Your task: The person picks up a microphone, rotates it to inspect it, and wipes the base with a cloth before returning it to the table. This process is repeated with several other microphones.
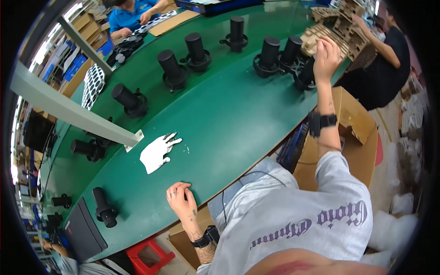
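My right hand [327, 59] is at the far right of the green table, its fingers bent around the upper end of a black cylindrical part with a flared base [304, 79]. The hand itself hides most of that cylinder. Close beside it stand two similar parts, a black cylinder [291, 48] and another black cylinder [269, 50]. Near the table's front edge rests my left hand [182, 201], loosely curled, its thumb apart from the fingers and nothing visible in it. A white glove [158, 152] lies flat beyond the left hand.
Several more black parts, such as a black cylinder [169, 66], stand along the table. A metal post [82, 110] rises at left. Brown molded trays [348, 27] are piled at the far right, near a person in black. A cardboard box [353, 123] stands below my right arm.
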`<act>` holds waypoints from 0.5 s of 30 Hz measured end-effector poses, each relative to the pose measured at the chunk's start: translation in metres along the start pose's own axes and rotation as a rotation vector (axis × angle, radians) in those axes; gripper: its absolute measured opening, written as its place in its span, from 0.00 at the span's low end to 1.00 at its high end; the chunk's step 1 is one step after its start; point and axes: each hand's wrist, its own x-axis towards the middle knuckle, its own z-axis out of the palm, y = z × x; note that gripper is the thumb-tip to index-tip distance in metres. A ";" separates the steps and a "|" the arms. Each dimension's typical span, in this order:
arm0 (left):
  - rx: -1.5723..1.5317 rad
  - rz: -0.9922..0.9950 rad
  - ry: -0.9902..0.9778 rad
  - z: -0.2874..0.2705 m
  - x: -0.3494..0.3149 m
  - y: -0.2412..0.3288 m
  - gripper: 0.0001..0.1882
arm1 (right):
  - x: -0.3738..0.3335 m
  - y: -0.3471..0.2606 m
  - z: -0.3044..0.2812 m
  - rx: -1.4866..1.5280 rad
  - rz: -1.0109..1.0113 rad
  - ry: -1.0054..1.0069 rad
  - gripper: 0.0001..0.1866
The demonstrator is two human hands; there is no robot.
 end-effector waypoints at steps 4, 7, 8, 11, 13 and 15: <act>0.028 -0.024 -0.007 -0.001 -0.001 -0.001 0.05 | 0.034 -0.119 0.045 0.512 0.039 -0.405 0.09; 0.034 -0.033 -0.002 -0.002 -0.001 0.002 0.05 | 0.042 -0.132 0.159 0.161 0.077 -0.683 0.22; 0.021 -0.032 0.000 0.000 -0.003 0.000 0.05 | 0.041 -0.129 0.196 -0.013 0.063 -0.714 0.24; 0.027 -0.027 -0.022 0.006 0.001 0.002 0.05 | 0.026 -0.074 0.260 -0.242 0.091 -0.895 0.27; 0.020 -0.061 0.013 0.005 -0.007 -0.002 0.05 | 0.008 -0.103 0.252 -0.457 -0.021 -1.065 0.22; -0.014 -0.061 0.002 0.006 -0.003 0.001 0.04 | -0.001 -0.079 0.266 -0.413 -0.131 -0.929 0.19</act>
